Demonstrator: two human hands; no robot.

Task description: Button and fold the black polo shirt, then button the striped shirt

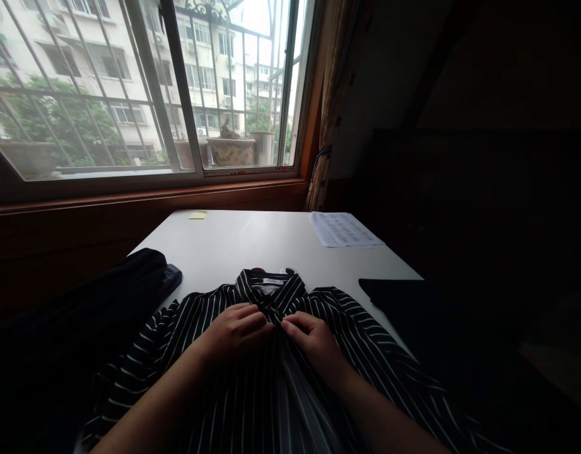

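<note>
A black shirt with white stripes [205, 384] lies face up, its collar [245, 287] toward the window and its sleeves spread to both sides. Below the collar the front parts, showing a paler inside. My left hand [240, 328] is closed on the shirt's front edge, fingers curled over the cloth. Close beside it, my right hand [313, 340] pinches the opposite front edge between thumb and fingers. Any button between the fingertips is hidden.
The shirt rests on a white table [233, 243]. A yellow sticky note [198, 215] and printed sheets [344, 229] lie at its far side. Dark folded clothing [143, 271] sits at left, dark cloth [404, 296] at right. Beyond stands a barred window [224, 94].
</note>
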